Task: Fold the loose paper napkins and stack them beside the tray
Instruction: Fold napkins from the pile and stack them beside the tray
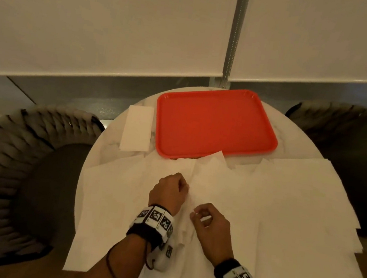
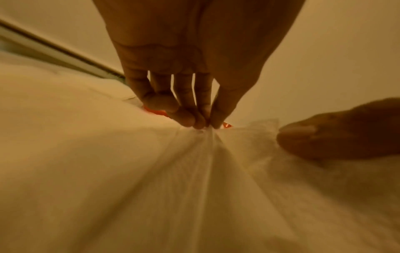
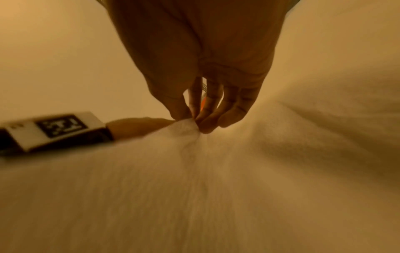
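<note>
Several loose white paper napkins (image 1: pixel 286 197) lie spread over the near half of the round table. A red tray (image 1: pixel 214 122) sits at the far side. Left of the tray rests a folded napkin stack (image 1: pixel 137 129). My left hand (image 1: pixel 171 190) pinches a napkin (image 2: pixel 194 171) between thumb and fingertips (image 2: pixel 203 123), pulling it up into a ridge. My right hand (image 1: pixel 209 225) sits just to the right and nearer, pinching a peak of napkin (image 3: pixel 186 126) between thumb and fingertips (image 3: pixel 201 123).
The white marbled table (image 1: pixel 108 139) is round and small, with napkins overhanging its right and near edges. Dark woven chairs (image 1: pixel 13 164) stand at the left and at the far right (image 1: pixel 344 135). A white blind fills the background.
</note>
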Motion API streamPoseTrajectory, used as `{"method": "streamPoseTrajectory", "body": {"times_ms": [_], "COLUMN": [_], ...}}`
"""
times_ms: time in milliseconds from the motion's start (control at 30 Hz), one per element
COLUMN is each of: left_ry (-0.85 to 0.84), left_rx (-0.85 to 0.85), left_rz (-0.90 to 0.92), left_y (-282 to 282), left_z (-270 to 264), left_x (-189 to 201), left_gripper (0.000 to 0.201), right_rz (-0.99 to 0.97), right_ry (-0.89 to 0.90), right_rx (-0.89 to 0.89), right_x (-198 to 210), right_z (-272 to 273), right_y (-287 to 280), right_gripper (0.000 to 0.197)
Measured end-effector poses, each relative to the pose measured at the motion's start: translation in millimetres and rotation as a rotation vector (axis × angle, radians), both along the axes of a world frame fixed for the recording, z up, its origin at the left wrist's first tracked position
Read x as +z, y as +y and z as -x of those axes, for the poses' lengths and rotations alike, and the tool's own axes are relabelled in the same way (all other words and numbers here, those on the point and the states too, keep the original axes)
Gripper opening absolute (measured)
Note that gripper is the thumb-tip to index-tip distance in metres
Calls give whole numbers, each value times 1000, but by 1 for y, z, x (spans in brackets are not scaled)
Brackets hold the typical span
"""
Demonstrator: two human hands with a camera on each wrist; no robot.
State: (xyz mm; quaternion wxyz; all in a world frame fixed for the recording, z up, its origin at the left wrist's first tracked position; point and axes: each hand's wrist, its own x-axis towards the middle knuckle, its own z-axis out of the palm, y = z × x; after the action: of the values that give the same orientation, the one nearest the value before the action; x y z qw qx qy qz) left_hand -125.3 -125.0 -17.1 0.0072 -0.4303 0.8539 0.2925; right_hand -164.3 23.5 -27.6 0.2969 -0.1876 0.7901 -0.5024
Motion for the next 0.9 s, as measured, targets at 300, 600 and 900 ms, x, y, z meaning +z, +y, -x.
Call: {"method": "streamPoseTrajectory", "body": {"times_ms": [300,600,900], "left_ry": [264,631,321], "left_rx": [227,403,454], "left_rz": [-146,-708,-381], "left_y": [32,56,18], "left_z": [-13,-35,-85], "left_x": [38,76,54], "left_gripper": [36,21,52], "right_rz": [207,342,126], "right_ry": [83,252,306], "right_rx": [-90,178,353], "right_x": [37,76,4], "right_z": [6,-12,5], "right_y": [33,30,30], "right_gripper": [13,12,25]}}
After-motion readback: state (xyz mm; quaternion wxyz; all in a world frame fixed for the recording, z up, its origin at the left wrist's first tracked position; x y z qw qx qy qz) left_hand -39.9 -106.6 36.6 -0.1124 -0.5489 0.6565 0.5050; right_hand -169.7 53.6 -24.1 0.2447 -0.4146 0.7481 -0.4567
